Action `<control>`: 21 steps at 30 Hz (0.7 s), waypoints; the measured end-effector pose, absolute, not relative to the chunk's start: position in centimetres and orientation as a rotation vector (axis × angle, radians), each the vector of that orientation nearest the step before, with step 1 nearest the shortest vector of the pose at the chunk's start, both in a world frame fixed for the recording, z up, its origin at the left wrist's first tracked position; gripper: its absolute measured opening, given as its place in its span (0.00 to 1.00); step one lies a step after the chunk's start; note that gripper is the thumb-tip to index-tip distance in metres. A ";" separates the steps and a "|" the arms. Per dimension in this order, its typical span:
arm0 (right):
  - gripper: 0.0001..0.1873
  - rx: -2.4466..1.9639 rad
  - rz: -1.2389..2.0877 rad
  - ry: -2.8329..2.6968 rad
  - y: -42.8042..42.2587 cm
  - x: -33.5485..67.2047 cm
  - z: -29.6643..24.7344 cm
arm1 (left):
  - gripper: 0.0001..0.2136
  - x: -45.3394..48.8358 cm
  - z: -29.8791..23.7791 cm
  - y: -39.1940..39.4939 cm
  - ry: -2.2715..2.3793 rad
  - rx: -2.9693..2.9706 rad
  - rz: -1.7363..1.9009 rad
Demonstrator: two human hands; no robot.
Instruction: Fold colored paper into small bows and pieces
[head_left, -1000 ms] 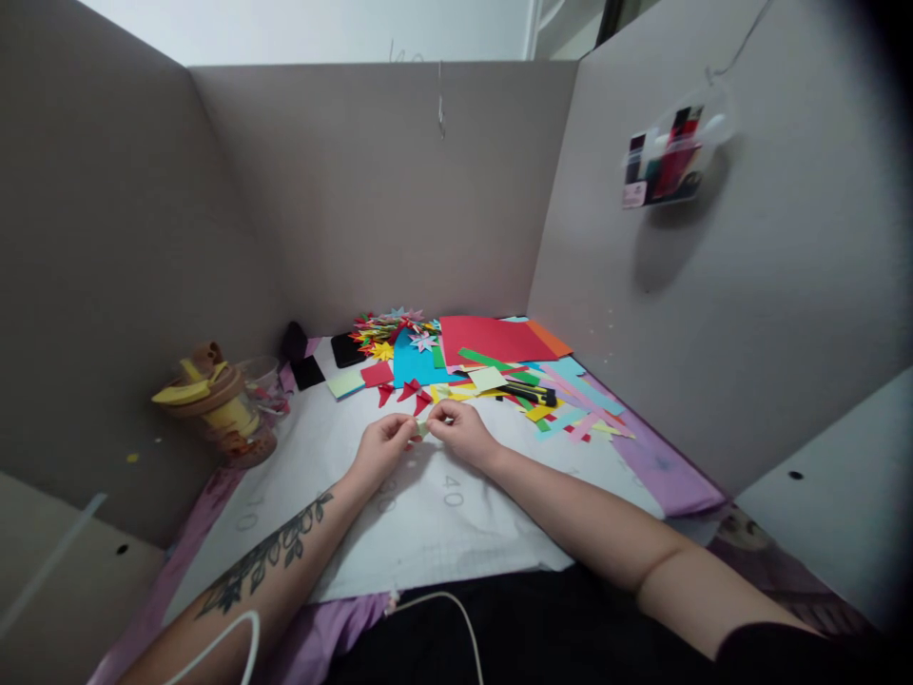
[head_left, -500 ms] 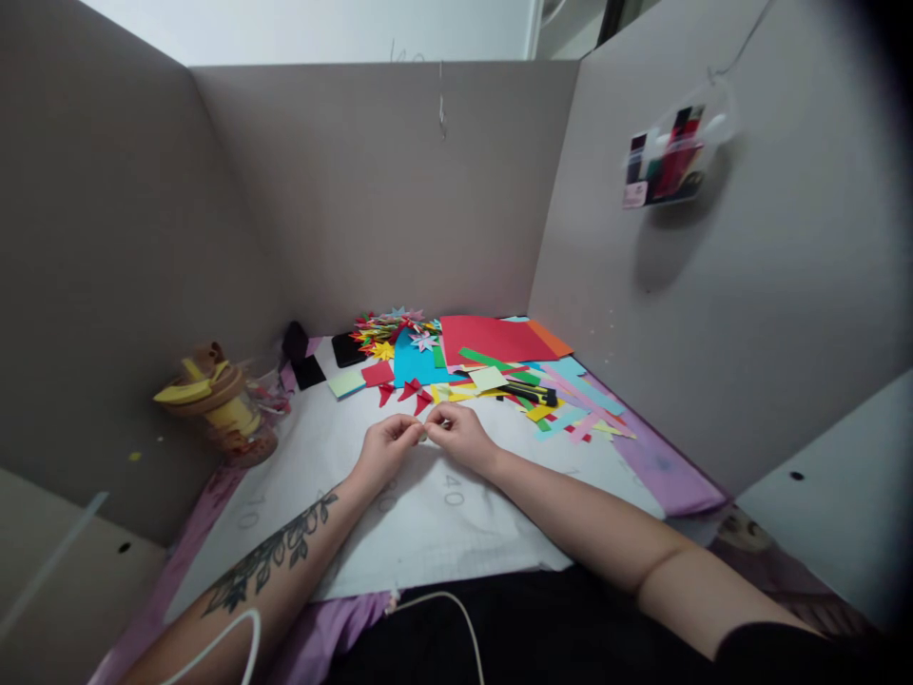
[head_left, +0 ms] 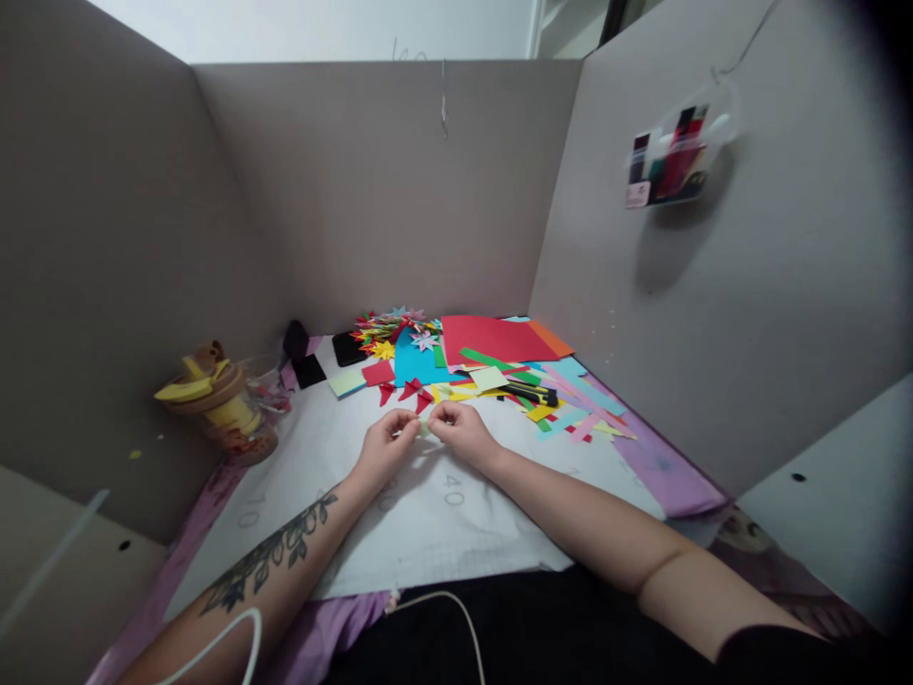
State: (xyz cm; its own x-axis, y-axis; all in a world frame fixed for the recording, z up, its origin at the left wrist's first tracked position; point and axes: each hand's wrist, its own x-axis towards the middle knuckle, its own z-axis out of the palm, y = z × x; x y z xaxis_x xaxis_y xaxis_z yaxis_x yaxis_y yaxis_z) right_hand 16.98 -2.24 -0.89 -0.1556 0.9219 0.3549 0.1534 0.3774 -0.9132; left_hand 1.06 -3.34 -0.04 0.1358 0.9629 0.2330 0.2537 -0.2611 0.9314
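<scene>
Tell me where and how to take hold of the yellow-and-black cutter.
The cutter is probably best pinched across its middle, from above on the near side: it lies flat among paper strips, long and narrow, its upper face uncovered.

White sheet [head_left: 485,533] (printed with numbers) over purple cloth [head_left: 660,471], heaped paper stars [head_left: 389,329], large red paper [head_left: 492,340], coloured strips [head_left: 586,425]

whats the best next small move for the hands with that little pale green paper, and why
Probably hold the small pale green paper piece steady in the left hand and press a crease with the right hand: it sits pinched between both, and folded red paper pieces lie just beyond.
</scene>
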 end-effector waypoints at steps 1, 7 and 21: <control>0.06 -0.987 0.908 -1.604 -2.3 16.9 -0.9 | 0.11 1.2 -0.1 -3.4 1.195 1.685 1.162; 0.05 -1.019 0.892 -1.641 -2.6 16.6 -0.9 | 0.08 1.2 -0.1 -3.6 1.236 1.749 1.159; 0.05 -1.005 1.033 -1.443 -1.4 17.9 -1.3 | 0.11 0.1 -0.4 -2.4 1.255 1.464 1.247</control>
State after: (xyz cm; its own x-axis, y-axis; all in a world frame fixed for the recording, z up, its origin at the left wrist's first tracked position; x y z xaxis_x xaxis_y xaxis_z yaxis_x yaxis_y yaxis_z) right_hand 17.88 -1.43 -1.32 -0.0994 0.9581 0.2687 0.0543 0.2748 -0.9600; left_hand 0.12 -2.36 -0.42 0.0130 0.9859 0.1670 0.1735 -0.1667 0.9706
